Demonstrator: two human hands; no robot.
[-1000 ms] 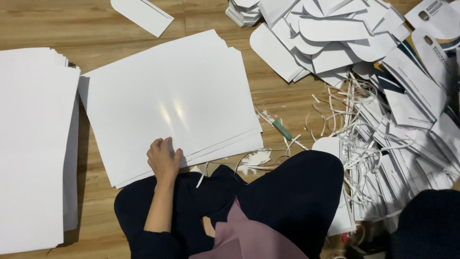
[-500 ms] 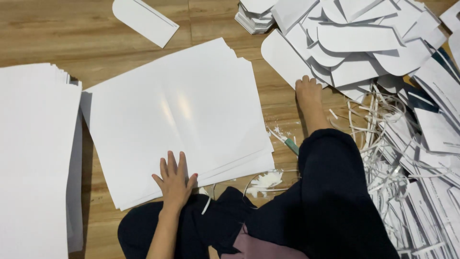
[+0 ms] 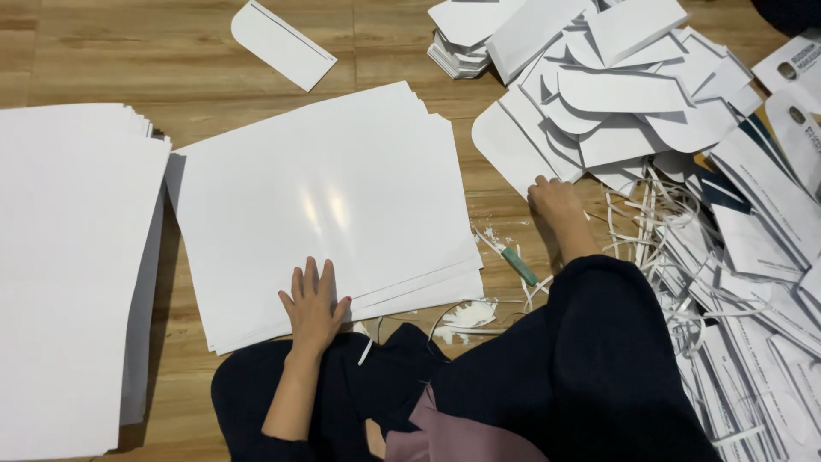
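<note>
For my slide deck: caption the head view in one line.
Left hand flat on a stack of white sheets on a wooden floor, cut-out shapes piled nearby.

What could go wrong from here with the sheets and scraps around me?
The left hand rests flat on the glossy white sheet stack, whose lower edges are already fanned out; pressing or sliding might skew it more. A small teal-handled tool lies on the floor beside the bare foot, so a leg shift might hit it. Loose paper strips could tangle with the foot.
</note>
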